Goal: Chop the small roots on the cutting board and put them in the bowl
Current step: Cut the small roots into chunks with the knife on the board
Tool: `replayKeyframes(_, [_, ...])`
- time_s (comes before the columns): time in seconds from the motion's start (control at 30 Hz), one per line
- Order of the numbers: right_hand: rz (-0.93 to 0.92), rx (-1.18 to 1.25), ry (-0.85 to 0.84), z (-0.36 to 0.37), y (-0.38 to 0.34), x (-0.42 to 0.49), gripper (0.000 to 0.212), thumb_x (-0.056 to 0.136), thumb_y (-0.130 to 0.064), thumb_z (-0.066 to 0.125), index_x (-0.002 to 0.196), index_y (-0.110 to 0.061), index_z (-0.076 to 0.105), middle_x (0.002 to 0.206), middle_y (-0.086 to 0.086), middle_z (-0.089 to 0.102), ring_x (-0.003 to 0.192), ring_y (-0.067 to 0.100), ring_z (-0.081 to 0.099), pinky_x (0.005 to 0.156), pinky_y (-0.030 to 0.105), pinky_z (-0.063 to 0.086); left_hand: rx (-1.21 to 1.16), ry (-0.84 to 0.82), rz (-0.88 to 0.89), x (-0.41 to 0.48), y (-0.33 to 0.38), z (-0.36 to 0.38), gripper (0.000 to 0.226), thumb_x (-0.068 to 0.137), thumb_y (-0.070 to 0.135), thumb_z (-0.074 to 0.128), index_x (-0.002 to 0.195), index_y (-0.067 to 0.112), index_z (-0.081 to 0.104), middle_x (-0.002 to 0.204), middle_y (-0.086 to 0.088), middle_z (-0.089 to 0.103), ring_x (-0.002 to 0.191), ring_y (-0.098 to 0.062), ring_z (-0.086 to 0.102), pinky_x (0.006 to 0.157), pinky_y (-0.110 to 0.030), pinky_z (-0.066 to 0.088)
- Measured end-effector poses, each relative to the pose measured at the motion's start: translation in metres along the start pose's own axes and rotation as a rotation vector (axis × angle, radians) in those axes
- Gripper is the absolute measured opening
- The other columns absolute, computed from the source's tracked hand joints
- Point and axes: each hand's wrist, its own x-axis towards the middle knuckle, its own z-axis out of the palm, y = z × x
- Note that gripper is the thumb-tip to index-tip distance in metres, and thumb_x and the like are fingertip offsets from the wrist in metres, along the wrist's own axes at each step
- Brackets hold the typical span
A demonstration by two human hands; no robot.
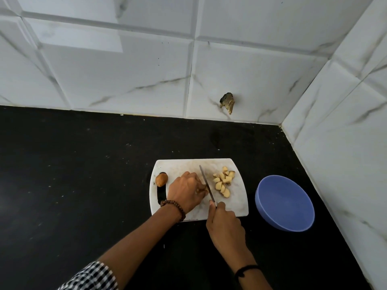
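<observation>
The left hand (pixel 186 191) reaches in from the lower left of the frame, forearm slanting up to the right, palm down on the middle of the cutting board (pixel 184 166). Its fingers are bent down and pinch a root piece (pixel 205 191), which they nearly hide, right against the left side of the blade. The right hand (pixel 225 225) comes up from the lower centre, fingers clenched round the handle of the knife (pixel 207 184), thumb along the top near the blade. The knife's long axis runs from the hand at the board's lower edge up and slightly left, with the tip toward the wall and the edge down on the board.

To the right of the blade lies a heap of chopped pieces (pixel 224 181), pale yellow. A whole root (pixel 161 179), brown, sits at the board's left edge by the handle slot, its long axis roughly up and down the frame.

The blue bowl (pixel 284 206) stands on the black bench (pixel 62 185) just right of the board.
</observation>
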Motion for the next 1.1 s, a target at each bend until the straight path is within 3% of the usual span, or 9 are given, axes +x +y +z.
replayKeyframes(0.3, [0.034,0.003,-0.123,-0.007,-0.003,0.001,0.038,0.106,-0.047,0.019,0.108,-0.021,0.047,0.099,-0.001,0.056,0.087,0.014,0.055,0.072,0.030,0.041,-0.035,0.014,-0.058,0.000,-0.004,0.008,0.020,0.086,0.039,0.064,0.099,0.026,0.072,0.103,0.010,0.060,0.103,-0.009,0.052,0.071,-0.019,0.041])
replayKeyframes(0.6, [0.100,0.055,-0.216,-0.018,0.023,-0.025,0.045,0.104,-0.053,0.020,0.103,-0.022,0.053,0.099,0.001,0.060,0.086,0.015,0.060,0.081,0.036,0.052,-0.025,0.020,-0.006,-0.002,-0.001,0.007,0.024,0.090,0.031,0.061,0.112,0.027,0.067,0.108,0.006,0.060,0.101,-0.011,0.049,0.077,-0.020,0.042])
replayKeyframes(0.77, [0.124,0.090,-0.266,-0.032,0.033,-0.034,0.044,0.104,-0.054,0.023,0.094,-0.024,0.055,0.094,0.002,0.061,0.076,0.012,0.058,0.068,0.032,0.047,-0.013,0.026,-0.012,-0.004,0.001,0.007,0.021,0.089,0.033,0.061,0.109,0.026,0.067,0.105,0.005,0.060,0.099,-0.011,0.049,0.080,-0.023,0.045])
replayKeyframes(0.93, [0.133,0.069,-0.307,-0.048,0.031,-0.039,0.042,0.104,-0.052,0.024,0.104,-0.023,0.054,0.101,0.003,0.060,0.075,0.011,0.057,0.065,0.028,0.048,-0.002,0.021,-0.015,-0.004,0.005,0.007,0.020,0.090,0.032,0.061,0.107,0.026,0.067,0.105,0.006,0.059,0.099,-0.011,0.049,0.081,-0.022,0.045])
replayKeyframes(1.1, [0.143,0.098,-0.347,-0.061,0.035,-0.044,0.036,0.105,-0.049,0.028,0.103,-0.024,0.054,0.086,-0.002,0.057,0.064,0.007,0.051,0.058,0.022,0.044,0.010,0.027,-0.021,-0.004,0.005,0.009,0.019,0.089,0.031,0.062,0.106,0.025,0.067,0.105,0.006,0.059,0.100,-0.012,0.048,0.082,-0.026,0.046])
